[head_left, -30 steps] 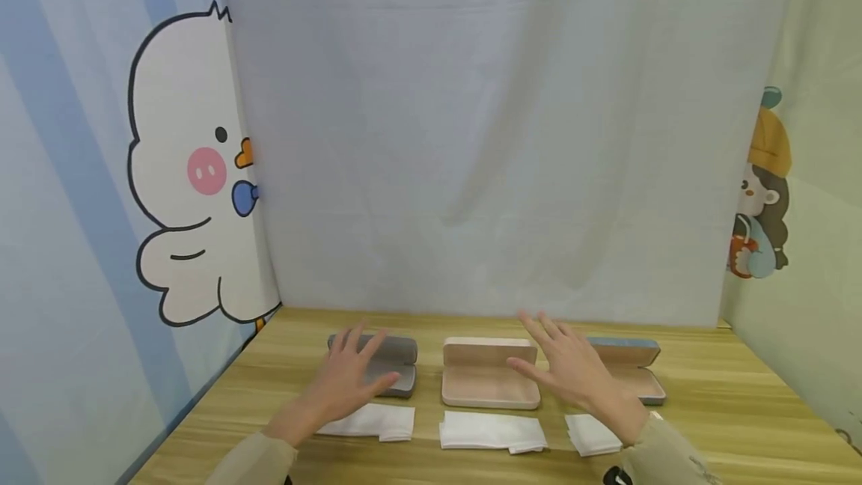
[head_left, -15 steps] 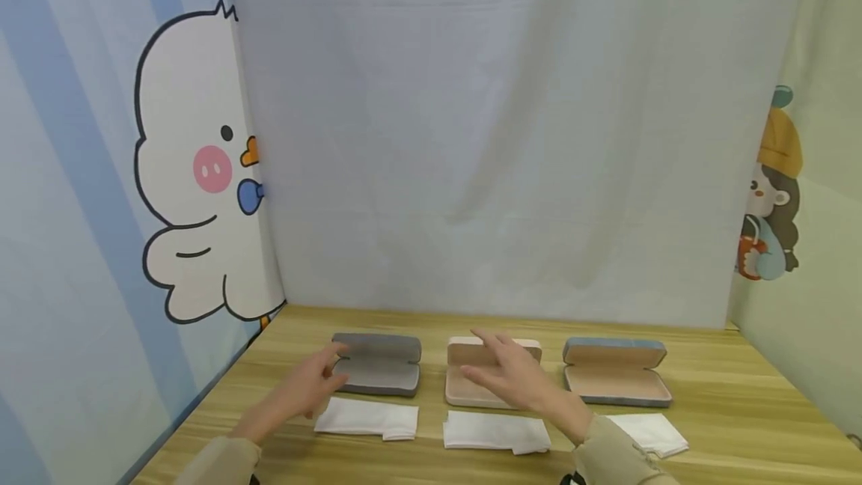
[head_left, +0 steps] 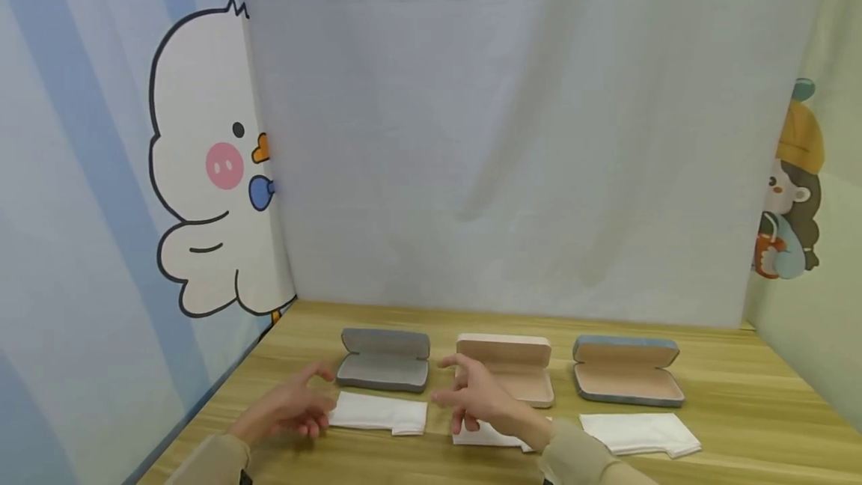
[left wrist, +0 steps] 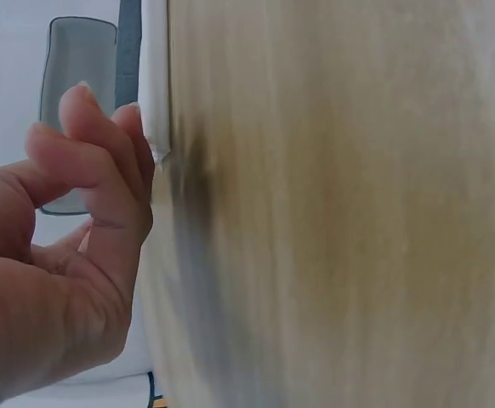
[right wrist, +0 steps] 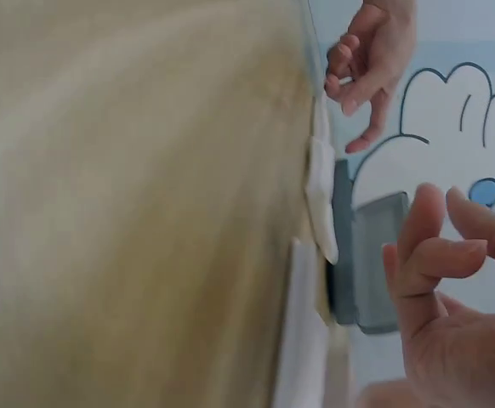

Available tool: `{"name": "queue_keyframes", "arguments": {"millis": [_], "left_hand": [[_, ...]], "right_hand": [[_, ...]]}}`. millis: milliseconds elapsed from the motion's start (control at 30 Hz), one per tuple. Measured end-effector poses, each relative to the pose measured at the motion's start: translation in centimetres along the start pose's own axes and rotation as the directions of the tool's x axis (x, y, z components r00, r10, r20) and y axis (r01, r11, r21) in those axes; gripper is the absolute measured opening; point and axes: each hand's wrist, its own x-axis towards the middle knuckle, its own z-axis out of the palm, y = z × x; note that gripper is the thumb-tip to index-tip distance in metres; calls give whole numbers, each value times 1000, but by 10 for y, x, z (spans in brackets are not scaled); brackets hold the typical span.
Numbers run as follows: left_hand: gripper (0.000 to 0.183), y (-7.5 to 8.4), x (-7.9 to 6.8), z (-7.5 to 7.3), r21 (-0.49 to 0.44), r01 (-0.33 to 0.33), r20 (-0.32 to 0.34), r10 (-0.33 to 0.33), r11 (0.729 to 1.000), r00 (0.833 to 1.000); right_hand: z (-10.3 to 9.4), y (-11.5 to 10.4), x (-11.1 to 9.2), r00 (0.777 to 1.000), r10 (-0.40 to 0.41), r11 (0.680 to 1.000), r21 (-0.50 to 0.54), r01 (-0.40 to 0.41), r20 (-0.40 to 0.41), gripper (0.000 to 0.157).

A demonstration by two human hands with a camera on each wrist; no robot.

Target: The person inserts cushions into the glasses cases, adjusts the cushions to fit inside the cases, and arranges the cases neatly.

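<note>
- Tabletop [head_left: 747, 403]: wood-grain, smooth, faint sheen.
- Grey case [head_left: 386, 360]: smooth, matt.
- Pale pink case [head_left: 517, 354]: matt, smooth lining.
- Blue case [head_left: 626, 355]: matt, slightly mottled shell.
- White folded pieces [head_left: 378, 413]: matt; cloth or paper, I cannot tell.
- Backdrop [head_left: 512, 126]: matt, creased cloth.

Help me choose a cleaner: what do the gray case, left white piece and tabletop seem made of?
Gray case: probably rigid shell, matte fabric or leatherette covering; it stands open stiffly. Left white piece: matte cloth or paper, from its flat folds. Tabletop: satiny wood or printed laminate, from its streaky grain.
</note>
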Motion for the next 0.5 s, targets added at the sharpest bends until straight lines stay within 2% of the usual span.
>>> {"name": "queue_keyframes", "arguments": {"millis": [233,367,500], "left_hand": [[52,-8,5,7,-71,126,-83,-132,989,988],[48,-8,5,13,-76,163,-125,-172,984,977],[45,-8,6,18,-59,157,-153,-164,986,974]], "right_hand": [[25,12,8,995,100,990,98,-97,-19,71],[38,16,10,987,149,983,115,-143,-51,59],[47,15,9,981,174,981,102,-165,-84,38]]}}
